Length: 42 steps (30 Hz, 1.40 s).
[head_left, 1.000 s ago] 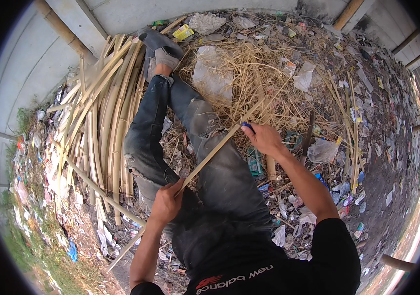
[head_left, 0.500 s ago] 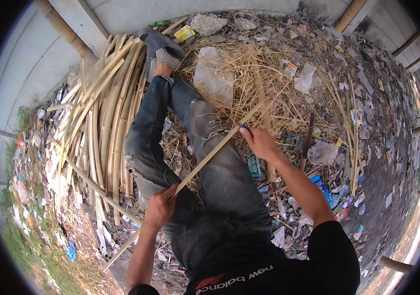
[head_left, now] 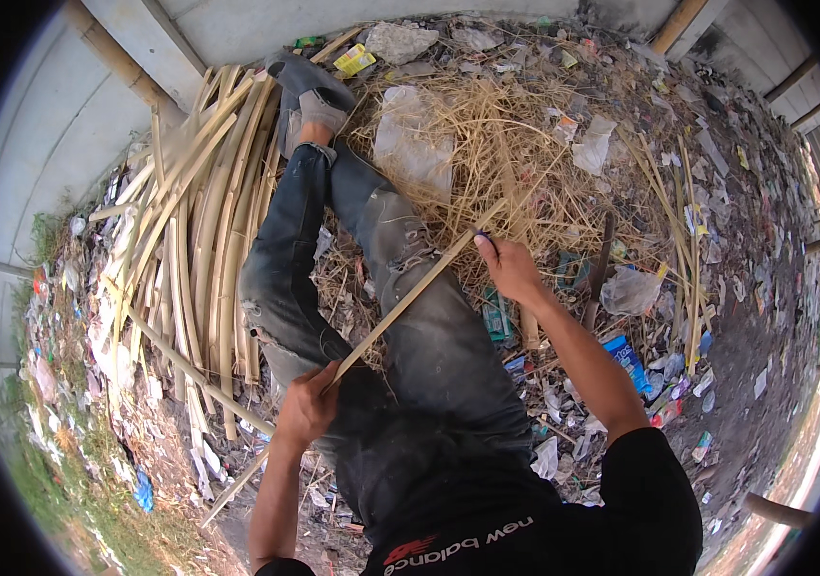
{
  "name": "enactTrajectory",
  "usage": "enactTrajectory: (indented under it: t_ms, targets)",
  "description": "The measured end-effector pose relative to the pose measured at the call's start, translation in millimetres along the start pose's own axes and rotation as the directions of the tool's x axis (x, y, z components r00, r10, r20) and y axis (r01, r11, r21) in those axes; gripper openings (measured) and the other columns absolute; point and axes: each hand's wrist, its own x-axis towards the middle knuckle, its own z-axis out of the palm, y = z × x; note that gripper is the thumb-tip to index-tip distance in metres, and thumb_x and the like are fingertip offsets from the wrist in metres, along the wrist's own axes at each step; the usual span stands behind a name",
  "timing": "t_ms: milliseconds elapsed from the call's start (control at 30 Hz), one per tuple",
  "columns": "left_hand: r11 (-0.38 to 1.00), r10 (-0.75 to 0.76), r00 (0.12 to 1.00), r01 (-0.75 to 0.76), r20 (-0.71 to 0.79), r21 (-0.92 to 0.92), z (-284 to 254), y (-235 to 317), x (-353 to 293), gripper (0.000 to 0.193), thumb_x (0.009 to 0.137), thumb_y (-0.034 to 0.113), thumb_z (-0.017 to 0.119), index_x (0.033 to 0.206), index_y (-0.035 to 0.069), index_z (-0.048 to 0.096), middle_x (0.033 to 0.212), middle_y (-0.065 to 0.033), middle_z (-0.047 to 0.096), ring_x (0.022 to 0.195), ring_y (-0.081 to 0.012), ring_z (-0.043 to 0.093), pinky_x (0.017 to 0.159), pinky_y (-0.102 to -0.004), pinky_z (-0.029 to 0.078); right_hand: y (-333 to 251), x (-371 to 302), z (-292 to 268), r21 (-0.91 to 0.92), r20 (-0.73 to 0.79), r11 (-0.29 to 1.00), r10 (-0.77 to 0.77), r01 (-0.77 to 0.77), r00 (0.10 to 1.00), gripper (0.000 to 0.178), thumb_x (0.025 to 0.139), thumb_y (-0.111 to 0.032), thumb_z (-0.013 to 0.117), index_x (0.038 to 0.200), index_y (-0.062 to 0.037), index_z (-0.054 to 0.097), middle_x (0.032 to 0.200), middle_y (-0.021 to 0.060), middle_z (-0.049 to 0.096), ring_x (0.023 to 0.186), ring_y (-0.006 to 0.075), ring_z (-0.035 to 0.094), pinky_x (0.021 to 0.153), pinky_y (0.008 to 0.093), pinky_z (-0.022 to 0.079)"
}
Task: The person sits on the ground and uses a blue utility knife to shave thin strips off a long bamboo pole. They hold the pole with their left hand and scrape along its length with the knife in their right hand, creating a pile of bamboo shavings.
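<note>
A long, pale bamboo strip (head_left: 400,309) slants across my thighs, from the straw pile down past my left side. My left hand (head_left: 307,405) is closed around it near my left thigh; its lower end emerges below that hand. Near the strip's upper end, my right hand (head_left: 511,270) is closed on a small dark tool (head_left: 488,240) that meets the strip's edge. Most of this tool is hidden in the fingers, so its exact kind is unclear. Beneath the strip are my legs in worn dark jeans (head_left: 448,355), crossed at the ankles.
Split bamboo lengths (head_left: 223,230) lie stacked at left. Thin shavings (head_left: 496,144) are heaped beyond my knees. A dark, flat, blade-like piece (head_left: 600,269) stands out of the litter at right, near a clear plastic bag (head_left: 631,292). A pale wall (head_left: 266,29) runs behind.
My right hand has shifted slightly along the strip's upper part, its wrist turned a little, showing more of the dark tool. My left hand keeps its hold almost in place.
</note>
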Motion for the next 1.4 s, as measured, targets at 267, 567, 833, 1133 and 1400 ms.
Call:
enactTrajectory:
  t_ms: [267,567,833,1133,1400]
  targets:
    - [0.998,-0.014,1.0,0.013,0.024,0.056,-6,3,7,0.035,0.092,-0.001,0.068,0.127,-0.003,0.07,0.089,-0.0278,0.07,0.079,-0.0469,0.07,0.071,-0.0483,0.054,-18,-8,15,-0.036,-0.027,0.993,-0.117,0.116,0.993,0.063,0.111,-0.052,0.044,0.091,0.0001,0.071,0.067,0.0247,0.065,0.066,0.0472,0.067,0.061,0.0543,0.051]
    - [0.987,-0.005,1.0,0.005,0.003,0.16,-5,3,4,0.042,0.09,0.0,0.068,0.132,0.005,0.07,0.091,-0.0241,0.069,0.079,-0.0451,0.069,0.071,-0.0491,0.054,-27,-31,9,-0.076,0.101,0.984,-0.153,0.161,0.983,0.066,0.112,-0.055,0.043,0.091,0.0014,0.07,0.066,0.0238,0.063,0.067,0.0458,0.066,0.065,0.0554,0.051]
    - [0.97,0.018,1.0,-0.014,-0.014,0.242,-3,3,4,0.045,0.089,-0.001,0.068,0.133,0.009,0.07,0.09,-0.0193,0.067,0.08,-0.0431,0.068,0.071,-0.0507,0.054,14,12,-31,-0.017,-0.007,0.994,0.105,-0.105,0.994,0.068,0.111,-0.056,0.043,0.082,0.0006,0.069,0.063,0.0224,0.063,0.065,0.0448,0.066,0.063,0.0551,0.052]
    - [0.944,0.057,0.997,-0.039,-0.046,0.329,6,0,-6,0.051,0.086,-0.002,0.068,0.136,0.011,0.069,0.092,-0.0157,0.067,0.081,-0.0397,0.069,0.074,-0.05,0.057,-12,-5,-4,-0.006,0.025,0.999,0.048,-0.047,0.999,0.065,0.111,-0.056,0.044,0.09,-0.0006,0.072,0.066,0.0247,0.065,0.067,0.0476,0.067,0.067,0.0571,0.053]
    - [0.894,0.11,0.991,-0.062,-0.082,0.444,15,-3,-10,0.054,0.087,-0.001,0.067,0.139,0.017,0.067,0.097,-0.012,0.067,0.086,-0.0363,0.07,0.074,-0.0494,0.058,-10,-9,-15,0.003,-0.013,0.986,0.166,-0.166,0.986,0.065,0.111,-0.053,0.045,0.088,0.0008,0.072,0.073,0.026,0.068,0.075,0.0482,0.068,0.069,0.0561,0.054]
